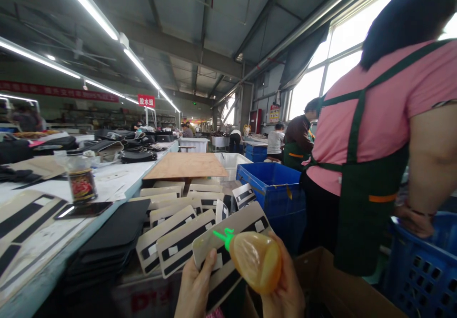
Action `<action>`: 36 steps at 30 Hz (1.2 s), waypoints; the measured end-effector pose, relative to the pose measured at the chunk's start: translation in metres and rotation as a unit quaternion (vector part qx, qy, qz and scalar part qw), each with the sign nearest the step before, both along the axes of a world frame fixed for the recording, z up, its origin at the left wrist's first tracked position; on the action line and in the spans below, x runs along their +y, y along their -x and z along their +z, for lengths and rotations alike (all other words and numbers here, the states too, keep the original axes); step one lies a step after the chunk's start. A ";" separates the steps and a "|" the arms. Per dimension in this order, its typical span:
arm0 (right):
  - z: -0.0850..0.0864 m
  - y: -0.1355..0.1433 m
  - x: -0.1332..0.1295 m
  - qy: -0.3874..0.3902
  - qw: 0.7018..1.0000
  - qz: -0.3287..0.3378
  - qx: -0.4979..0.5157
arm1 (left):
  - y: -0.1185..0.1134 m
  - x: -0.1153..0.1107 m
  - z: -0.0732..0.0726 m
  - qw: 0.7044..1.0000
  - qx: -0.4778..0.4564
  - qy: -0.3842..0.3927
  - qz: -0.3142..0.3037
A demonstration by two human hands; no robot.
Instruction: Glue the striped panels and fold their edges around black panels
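Head view: a bottle of amber liquid (pixel 257 262) is held tilted in front of a beige panel with black strips (pixel 238 223), at the lower middle of the frame. The bottle is clasped by the right hand (pixel 287 280), whose fingers are closed around its far side and mostly hidden by it. Whether the panel is touched by the green nozzle (pixel 225 237) cannot be told. The panel's near edge is pinched by the left hand (pixel 197 280); its thumb is laid on the front, the other fingers being largely concealed. Both wrists are cut off below. Similar panels (pixel 187 239) behind are partly covered by one another. Beside them, dark sheets (pixel 114 227) are blurred. At right, the head of a co-worker (pixel 378 113) is cropped by the frame.
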State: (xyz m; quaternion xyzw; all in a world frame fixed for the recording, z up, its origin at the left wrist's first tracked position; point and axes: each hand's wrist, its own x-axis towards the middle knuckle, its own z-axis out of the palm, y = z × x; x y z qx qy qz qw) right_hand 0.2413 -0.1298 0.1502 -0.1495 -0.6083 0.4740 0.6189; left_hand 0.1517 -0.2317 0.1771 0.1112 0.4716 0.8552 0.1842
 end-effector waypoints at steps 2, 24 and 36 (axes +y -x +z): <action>-0.004 0.001 -0.003 -0.014 1.000 0.024 -0.006 | 0.000 0.000 0.001 1.000 0.003 0.004 0.003; -0.008 -0.008 0.038 -0.032 0.999 -0.026 -0.013 | 0.008 -0.012 0.008 0.998 0.024 0.056 0.010; 0.004 -0.002 0.035 -0.011 0.997 -0.070 0.001 | 0.012 -0.018 0.010 0.999 -0.007 0.050 -0.005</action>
